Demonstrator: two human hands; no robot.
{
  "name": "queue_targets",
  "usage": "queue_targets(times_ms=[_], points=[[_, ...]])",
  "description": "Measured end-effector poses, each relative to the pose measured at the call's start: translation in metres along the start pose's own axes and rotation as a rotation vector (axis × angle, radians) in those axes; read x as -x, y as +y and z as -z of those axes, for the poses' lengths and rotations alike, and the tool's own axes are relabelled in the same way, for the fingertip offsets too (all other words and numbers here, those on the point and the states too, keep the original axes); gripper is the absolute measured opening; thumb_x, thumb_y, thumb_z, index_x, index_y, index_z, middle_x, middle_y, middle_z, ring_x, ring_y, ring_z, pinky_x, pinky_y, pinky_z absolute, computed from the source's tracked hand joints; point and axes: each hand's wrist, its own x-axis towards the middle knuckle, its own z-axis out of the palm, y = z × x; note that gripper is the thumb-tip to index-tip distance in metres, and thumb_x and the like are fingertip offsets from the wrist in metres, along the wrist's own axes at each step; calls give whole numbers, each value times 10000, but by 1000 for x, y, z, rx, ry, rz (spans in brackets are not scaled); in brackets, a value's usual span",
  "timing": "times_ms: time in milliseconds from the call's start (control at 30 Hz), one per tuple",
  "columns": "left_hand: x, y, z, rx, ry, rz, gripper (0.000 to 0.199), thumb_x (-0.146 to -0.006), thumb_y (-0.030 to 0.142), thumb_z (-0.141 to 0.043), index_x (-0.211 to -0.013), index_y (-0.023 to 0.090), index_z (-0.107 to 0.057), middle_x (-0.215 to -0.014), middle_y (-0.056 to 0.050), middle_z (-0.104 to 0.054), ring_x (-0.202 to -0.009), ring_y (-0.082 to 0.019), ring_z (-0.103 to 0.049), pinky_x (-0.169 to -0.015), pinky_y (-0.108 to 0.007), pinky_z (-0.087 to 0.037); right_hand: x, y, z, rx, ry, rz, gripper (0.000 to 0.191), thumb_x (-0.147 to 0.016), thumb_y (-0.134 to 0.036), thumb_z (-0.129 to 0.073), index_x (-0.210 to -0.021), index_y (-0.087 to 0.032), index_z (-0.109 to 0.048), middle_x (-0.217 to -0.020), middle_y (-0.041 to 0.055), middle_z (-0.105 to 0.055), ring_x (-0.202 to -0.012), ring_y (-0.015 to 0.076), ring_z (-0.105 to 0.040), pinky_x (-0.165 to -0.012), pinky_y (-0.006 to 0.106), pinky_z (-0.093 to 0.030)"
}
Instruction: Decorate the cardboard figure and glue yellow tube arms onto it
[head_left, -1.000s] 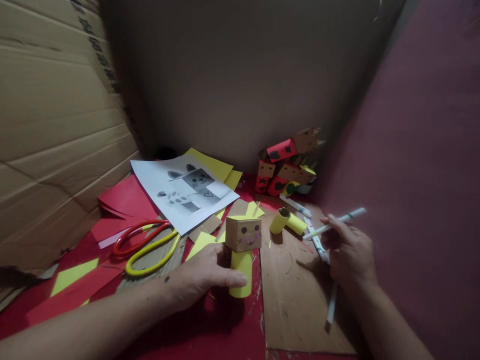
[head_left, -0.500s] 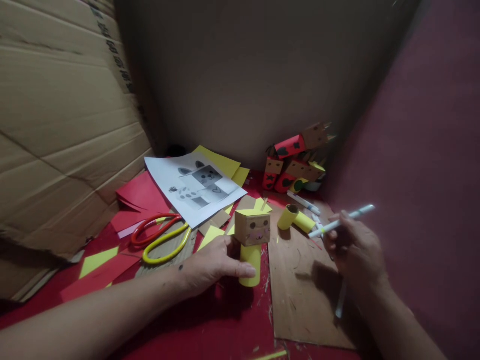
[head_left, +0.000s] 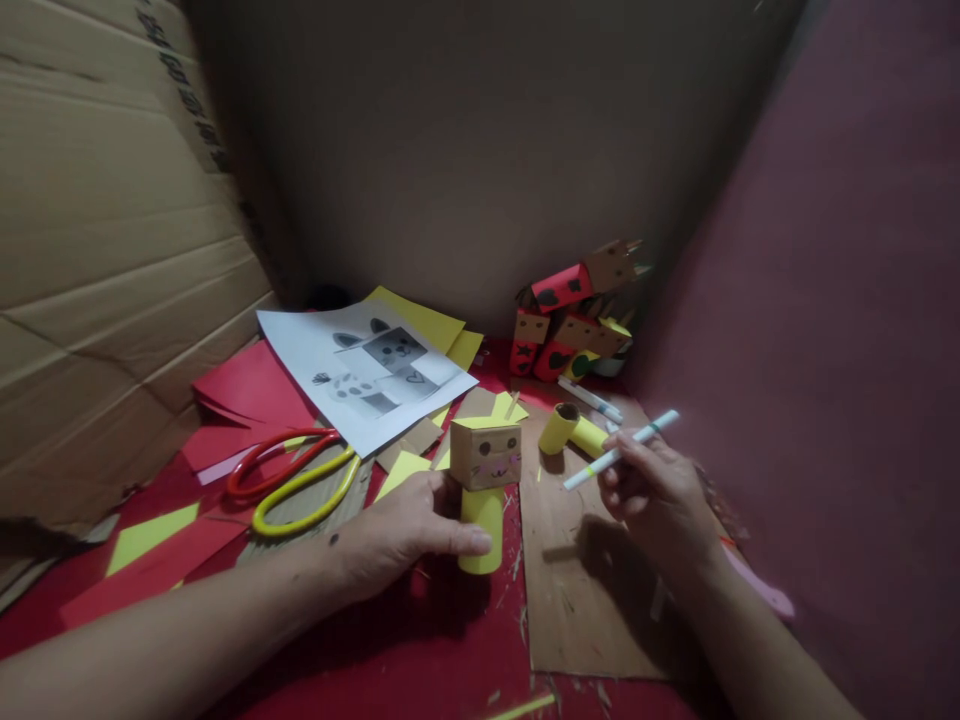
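A small figure with a cardboard box head (head_left: 486, 455), drawn with a cat-like face, stands upright on a yellow paper tube (head_left: 482, 510). My left hand (head_left: 420, 530) is closed round the tube, its thumb across the front. Over the brown cardboard sheet, my right hand (head_left: 652, 485) pinches a white marker (head_left: 622, 450), which points down to the left. Just behind that marker are two yellow rolls (head_left: 559, 428), one upright and one lying down.
Red and yellow scissors (head_left: 304, 480), a printed sheet (head_left: 367, 380) and coloured paper lie at the left. Several red and yellow figures (head_left: 562, 330) are piled at the back. A cardboard wall (head_left: 112, 250) rises at the left; the brown sheet (head_left: 577, 630) lies front right.
My right hand has moved left with the marker, closer to the figure. The whole view has shifted slightly; my left hand keeps its hold. A pink object now shows beside my right forearm.
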Motion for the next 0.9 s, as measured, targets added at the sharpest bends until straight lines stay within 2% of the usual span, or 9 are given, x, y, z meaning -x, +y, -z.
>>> queue_targets(times_ms=[133, 233, 333, 467, 600, 733, 833, 867, 900], points=[[-1, -1, 0, 38, -3, 2, 364, -548, 264, -882, -839, 147, -699, -733, -10, -701, -636, -136, -596, -593, -236, -456, 2, 0, 0, 1, -37, 9, 438, -466, -447, -939, -623, -181, -628, -398, -50, -555, -323, 69, -465, -289, 149, -358], [-1, -2, 1, 79, -19, 2, 407, -546, 243, -894, -891, 139, -705, -781, -24, -716, -691, -149, -618, -631, -243, -465, 4, 0, -1, 16, -91, 28, 434, -499, -464, -928, -588, -171, -620, -470, -30, -605, -348, 64, -476, -301, 155, -380], [-1, -2, 1, 87, -20, 0, 381, -563, 243, -894, -876, 141, -701, -756, -18, -710, -673, -147, -610, -624, -247, -452, 6, 2, -1, 57, -180, 5, 415, -553, -467, -911, -586, -155, -639, -524, 3, -647, -358, 73, -496, -308, 172, -393], [-1, -3, 2, 90, -37, -25, 365, -582, 233, -891, -885, 155, -703, -743, 5, -694, -654, -134, -585, -651, -259, -446, 7, 8, 2, 107, -304, -61, 352, -620, -442, -889, -647, -146, -701, -472, 8, -626, -325, 82, -474, -304, 182, -363], [-1, -1, 2, 93, -51, -70, 449, -574, 210, -901, -975, 154, -706, -888, -19, -712, -810, -167, -602, -743, -277, -446, 7, 13, 4, 107, -321, -78, 327, -629, -398, -886, -823, -163, -770, -516, -2, -644, -364, 76, -468, -329, 171, -350], [2, 4, -1, 13, 1, -65, 465, -581, 215, -903, -995, 140, -705, -934, -39, -713, -878, -199, -593, -801, -310, -436, 10, 11, 2, 87, -289, -78, 547, -606, -350, -901, -1108, -205, -741, -489, -56, -587, -366, 65, -448, -360, 153, -339], [3, 4, -4, -75, 60, -86, 443, -567, 164, -890, -972, 167, -710, -959, -22, -715, -912, -212, -594, -849, -329, -431, 14, 5, 1, 51, -285, -75, 684, -699, -342, -861, -1337, -313, -619, -448, -112, -484, -345, 53, -410, -370, 129, -302], [2, 3, -4, -76, 76, -93, 480, -564, 159, -887, -1009, 187, -710, -1005, -17, -718, -939, -220, -600, -875, -341, -434, 15, 4, 1, 39, -287, -79, 614, -703, -336, -859, -1284, -309, -659, -461, -102, -495, -348, 53, -411, -367, 132, -304], [1, 1, -4, -44, 85, -117, 514, -551, 166, -888, -1030, 204, -706, -1019, -11, -719, -950, -228, -608, -882, -351, -441, 15, 2, 2, 37, -281, -91, 466, -681, -345, -874, -1119, -256, -743, -475, -70, -532, -364, 61, -434, -365, 144, -322]])
